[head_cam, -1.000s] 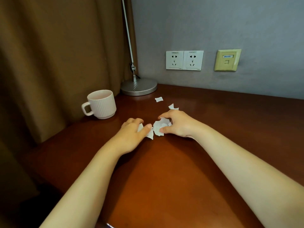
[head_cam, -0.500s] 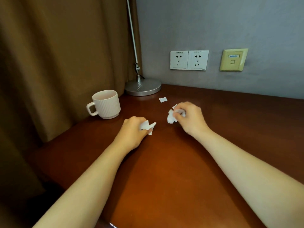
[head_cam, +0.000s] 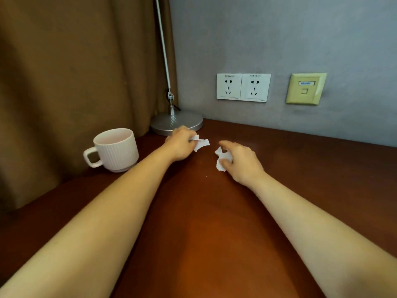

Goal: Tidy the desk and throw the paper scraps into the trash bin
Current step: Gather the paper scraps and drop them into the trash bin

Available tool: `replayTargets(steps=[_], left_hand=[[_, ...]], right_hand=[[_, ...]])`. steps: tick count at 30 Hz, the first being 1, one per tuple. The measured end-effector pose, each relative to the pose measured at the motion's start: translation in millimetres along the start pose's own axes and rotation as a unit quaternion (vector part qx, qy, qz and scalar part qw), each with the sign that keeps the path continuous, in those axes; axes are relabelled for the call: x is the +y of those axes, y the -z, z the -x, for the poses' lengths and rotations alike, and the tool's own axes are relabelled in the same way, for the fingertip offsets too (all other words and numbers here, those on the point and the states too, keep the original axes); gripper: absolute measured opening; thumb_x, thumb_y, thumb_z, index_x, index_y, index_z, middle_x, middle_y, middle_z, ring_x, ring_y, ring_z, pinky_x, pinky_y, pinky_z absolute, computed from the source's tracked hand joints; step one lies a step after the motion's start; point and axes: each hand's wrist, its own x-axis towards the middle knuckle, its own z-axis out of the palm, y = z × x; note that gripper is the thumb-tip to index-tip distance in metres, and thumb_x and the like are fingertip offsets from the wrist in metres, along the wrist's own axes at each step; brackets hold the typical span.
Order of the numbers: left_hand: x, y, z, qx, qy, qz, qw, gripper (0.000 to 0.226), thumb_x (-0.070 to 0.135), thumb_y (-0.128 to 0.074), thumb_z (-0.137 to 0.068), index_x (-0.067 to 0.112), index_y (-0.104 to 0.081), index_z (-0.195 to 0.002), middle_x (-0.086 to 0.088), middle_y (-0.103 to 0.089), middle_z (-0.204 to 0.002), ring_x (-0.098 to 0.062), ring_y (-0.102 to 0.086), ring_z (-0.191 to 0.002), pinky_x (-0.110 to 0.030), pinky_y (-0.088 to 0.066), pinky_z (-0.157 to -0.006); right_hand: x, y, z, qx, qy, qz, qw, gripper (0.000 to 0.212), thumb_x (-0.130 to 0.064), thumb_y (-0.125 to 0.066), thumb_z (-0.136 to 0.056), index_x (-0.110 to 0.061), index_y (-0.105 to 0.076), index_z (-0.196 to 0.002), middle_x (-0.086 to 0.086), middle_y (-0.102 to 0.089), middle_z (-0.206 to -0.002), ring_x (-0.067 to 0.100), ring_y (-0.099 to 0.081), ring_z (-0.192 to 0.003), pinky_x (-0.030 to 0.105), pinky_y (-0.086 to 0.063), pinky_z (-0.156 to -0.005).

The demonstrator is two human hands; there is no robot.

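Note:
On the reddish-brown wooden desk, both hands hold torn white paper. My left hand is far out near the lamp base, fingers closed on white paper scraps that stick out to the right. My right hand rests a little nearer and to the right, closed on a crumpled bunch of paper scraps. A narrow gap of bare desk separates the two hands. No loose scrap shows on the desk. No trash bin is in view.
A white ribbed mug stands at the left, close to my left forearm. A round metal lamp base with a slanted pole sits at the back. A brown curtain hangs left; wall sockets are behind.
My left hand moved forward toward the lamp base to where the far loose scrap lay, and that scrap is no longer on the desk. My right hand closed tighter on its scraps.

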Motion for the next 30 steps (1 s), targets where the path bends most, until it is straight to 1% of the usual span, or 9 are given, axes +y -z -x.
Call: replayTargets(steps=[2, 4, 6, 7, 11, 15, 20, 25, 30], left_hand=[[0, -9, -20, 0.001, 0.005, -0.008, 1.000, 0.036, 0.018, -0.046, -0.094, 0.024, -0.040, -0.059, -0.016, -0.052, -0.107, -0.033, -0.050, -0.106, -0.044, -0.043, -0.091], [1, -19, -31, -0.018, 0.018, 0.001, 1.000, 0.027, 0.018, -0.047, -0.094, 0.015, -0.052, -0.067, -0.015, -0.052, -0.105, -0.033, -0.052, -0.105, -0.041, -0.042, -0.087], [-1, -29, -40, -0.035, 0.021, 0.005, 0.999, 0.016, 0.022, -0.053, -0.093, 0.007, -0.060, -0.093, -0.013, -0.053, -0.113, -0.027, -0.052, -0.105, -0.037, -0.042, -0.084], [-4, -32, -43, -0.034, 0.028, 0.019, 0.999, 0.020, 0.024, -0.056, -0.092, 0.009, -0.057, -0.105, -0.011, -0.053, -0.117, -0.025, -0.051, -0.106, -0.035, -0.041, -0.084], [1, -28, -48, -0.071, 0.031, 0.056, 0.995, 0.055, 0.018, -0.061, -0.090, 0.014, -0.036, -0.139, -0.008, -0.051, -0.132, -0.023, -0.050, -0.120, -0.030, -0.038, -0.096], [11, -20, -49, -0.091, 0.036, 0.021, 0.995, 0.038, 0.015, -0.058, -0.091, 0.016, -0.054, -0.129, -0.008, -0.048, -0.137, -0.024, -0.047, -0.124, -0.027, -0.035, -0.089], [18, -20, -38, -0.072, 0.030, 0.004, 0.997, 0.036, 0.021, -0.062, -0.089, 0.015, -0.056, -0.124, -0.011, -0.048, -0.136, -0.027, -0.048, -0.122, -0.031, -0.038, -0.091], [22, -20, -7, -0.016, 0.000, 0.030, 0.999, 0.022, 0.025, -0.067, -0.086, 0.013, -0.067, -0.105, -0.008, -0.060, -0.107, -0.018, -0.052, -0.092, -0.027, -0.038, -0.076], [32, -10, 39, -0.041, -0.022, 0.045, 0.998, 0.009, 0.023, -0.069, -0.084, 0.017, -0.070, -0.091, -0.006, -0.067, -0.094, -0.022, -0.061, -0.090, -0.034, -0.047, -0.075]], right_hand=[[5, -2, -6, -0.007, 0.015, 0.022, 1.000, 0.050, -0.024, -0.053, -0.092, -0.024, -0.040, -0.141, 0.000, -0.054, -0.137, 0.025, -0.052, -0.124, 0.037, -0.042, -0.100], [7, -4, -10, -0.007, 0.026, 0.025, 0.999, 0.047, -0.026, -0.053, -0.092, -0.026, -0.043, -0.138, -0.002, -0.056, -0.134, 0.025, -0.054, -0.121, 0.037, -0.044, -0.097], [9, -5, -14, 0.001, 0.038, 0.024, 0.999, 0.040, -0.025, -0.052, -0.092, -0.026, -0.050, -0.132, -0.001, -0.058, -0.128, 0.025, -0.057, -0.115, 0.037, -0.045, -0.090], [10, -5, -15, 0.003, 0.045, 0.027, 0.999, 0.036, -0.025, -0.052, -0.093, -0.024, -0.053, -0.129, 0.000, -0.058, -0.125, 0.026, -0.058, -0.112, 0.036, -0.045, -0.087], [10, -6, -16, 0.005, 0.039, 0.028, 0.999, 0.030, -0.027, -0.051, -0.093, -0.022, -0.060, -0.121, 0.005, -0.056, -0.121, 0.031, -0.058, -0.107, 0.036, -0.044, -0.084], [8, -4, -13, 0.024, 0.009, 0.002, 1.000, 0.022, -0.022, -0.050, -0.093, -0.015, -0.067, -0.105, 0.008, -0.059, -0.109, 0.029, -0.059, -0.099, 0.032, -0.041, -0.074], [4, 0, -5, 0.038, -0.033, -0.004, 0.999, 0.021, -0.019, -0.048, -0.095, -0.009, -0.066, -0.099, 0.011, -0.065, -0.100, 0.030, -0.060, -0.095, 0.034, -0.045, -0.075], [0, 9, 16, 0.033, -0.060, -0.039, 0.997, 0.018, -0.020, -0.050, -0.094, -0.012, -0.066, -0.097, 0.010, -0.066, -0.096, 0.027, -0.062, -0.092, 0.034, -0.050, -0.074], [4, 32, 50, 0.015, -0.067, -0.049, 0.996, 0.016, -0.020, -0.051, -0.095, -0.014, -0.065, -0.098, 0.003, -0.062, -0.087, 0.021, -0.061, -0.085, 0.029, -0.045, -0.068]])
